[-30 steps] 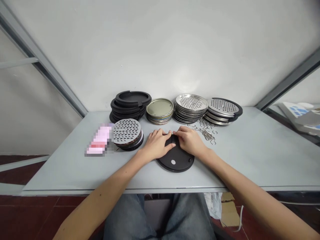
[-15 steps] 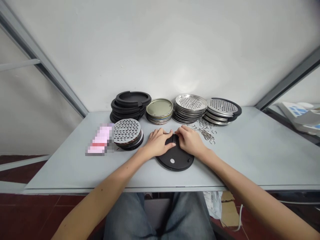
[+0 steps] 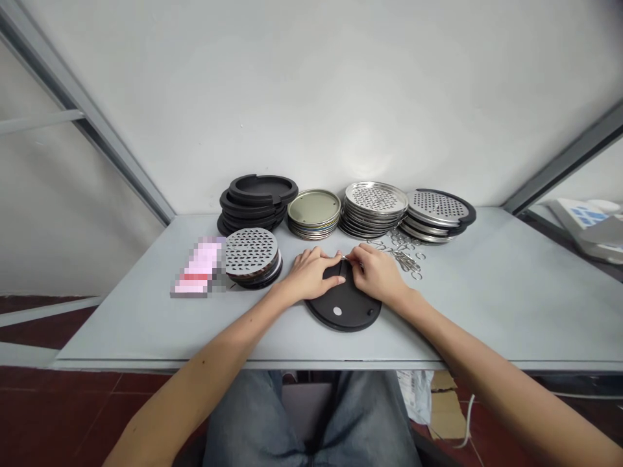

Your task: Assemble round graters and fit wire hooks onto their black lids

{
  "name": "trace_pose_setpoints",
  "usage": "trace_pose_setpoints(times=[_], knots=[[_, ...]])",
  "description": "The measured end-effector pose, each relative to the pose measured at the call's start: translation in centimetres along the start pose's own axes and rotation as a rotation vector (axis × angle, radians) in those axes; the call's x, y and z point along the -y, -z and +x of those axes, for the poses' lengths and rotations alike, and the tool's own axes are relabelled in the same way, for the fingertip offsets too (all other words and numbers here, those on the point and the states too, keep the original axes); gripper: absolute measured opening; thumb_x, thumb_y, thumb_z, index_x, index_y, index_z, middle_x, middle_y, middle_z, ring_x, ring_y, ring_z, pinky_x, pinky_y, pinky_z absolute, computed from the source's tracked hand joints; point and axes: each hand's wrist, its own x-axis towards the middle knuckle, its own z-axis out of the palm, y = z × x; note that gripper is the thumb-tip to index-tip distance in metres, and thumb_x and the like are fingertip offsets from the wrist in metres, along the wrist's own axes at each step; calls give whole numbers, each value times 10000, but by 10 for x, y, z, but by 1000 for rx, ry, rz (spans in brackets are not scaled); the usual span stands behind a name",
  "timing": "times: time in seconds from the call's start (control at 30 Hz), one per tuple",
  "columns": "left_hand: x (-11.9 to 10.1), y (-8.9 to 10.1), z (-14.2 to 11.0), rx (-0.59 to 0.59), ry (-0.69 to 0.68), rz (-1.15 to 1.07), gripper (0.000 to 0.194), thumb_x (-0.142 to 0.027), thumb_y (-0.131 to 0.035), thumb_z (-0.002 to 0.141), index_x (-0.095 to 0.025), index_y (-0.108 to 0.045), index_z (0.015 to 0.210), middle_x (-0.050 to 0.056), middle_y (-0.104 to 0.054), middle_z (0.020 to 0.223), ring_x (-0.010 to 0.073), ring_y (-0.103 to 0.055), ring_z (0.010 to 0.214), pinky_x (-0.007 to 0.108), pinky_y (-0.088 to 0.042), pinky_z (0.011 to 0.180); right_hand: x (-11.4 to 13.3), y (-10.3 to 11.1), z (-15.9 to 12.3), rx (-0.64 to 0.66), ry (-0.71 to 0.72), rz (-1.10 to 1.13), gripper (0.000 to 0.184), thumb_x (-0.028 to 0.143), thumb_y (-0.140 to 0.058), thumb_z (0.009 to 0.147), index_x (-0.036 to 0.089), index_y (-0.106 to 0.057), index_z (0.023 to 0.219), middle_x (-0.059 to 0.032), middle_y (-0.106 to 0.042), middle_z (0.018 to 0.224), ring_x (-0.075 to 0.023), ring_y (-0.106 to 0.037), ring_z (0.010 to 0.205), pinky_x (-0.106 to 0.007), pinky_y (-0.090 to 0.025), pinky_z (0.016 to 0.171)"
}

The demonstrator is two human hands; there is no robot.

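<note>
A flat black round disc (image 3: 353, 303) lies on the table before me, with a white dot and a small black knob on its upper face. My left hand (image 3: 307, 277) grips its far left part, thumb over the face and fingers along the rim. At the far edge my right hand (image 3: 380, 272) is closed in a pinch on a small shiny metal piece (image 3: 344, 257), mostly hidden by the fingers. Behind that hand lies a loose pile of metal key rings and clasps (image 3: 406, 258).
Along the wall stand stacks of black trays (image 3: 257, 211), greenish metal discs (image 3: 314, 207), silver perforated discs (image 3: 374, 198) and black-edged perforated plates (image 3: 440, 206). Left of my hands are a stack of grater-like discs (image 3: 252, 251) and a blurred pink object (image 3: 198, 266). The table edge (image 3: 311, 364) runs above my lap.
The whole view has shifted slightly. Both hands stay at the far edge of the black disc, and a little more of the shiny metal piece shows between them.
</note>
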Motion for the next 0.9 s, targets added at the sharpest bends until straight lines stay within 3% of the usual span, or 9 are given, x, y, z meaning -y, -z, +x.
trace_pose_setpoints(times=[0.3,0.53,0.73,0.9], knots=[[1,0,1,0,12,-47,543,-441,-603,843,-294,-494,1354,74,-551,1190,262,-483,1157,414,-362,1019,4,2,1,35,-45,-28,161,85,-473,791,174,-607,783,-72,-631,807,-176,-543,672,-276,-307,565],[-1,4,3,67,-19,-12,507,-449,-576,856,-326,-505,1342,74,-538,1171,272,-479,1147,434,-344,1025,3,-3,-2,4,-60,-72,178,114,-478,802,166,-648,800,-78,-630,790,-188,-562,685,-286,-340,581],[3,-4,-2,-33,-27,-13,569,-473,-566,861,-346,-422,1396,66,-539,1159,260,-486,1130,423,-348,1023,2,-8,-6,-107,-96,7,260,157,-448,867,171,-678,987,-82,-626,852,-200,-585,720,-300,-414,630],[0,-10,-2,-118,48,13,684,-510,-565,849,-213,-371,1433,117,-541,1199,290,-477,1142,420,-381,995,-7,-10,2,-165,-7,191,284,181,-421,913,157,-651,1077,-100,-628,929,-215,-602,837,-323,-470,764]])
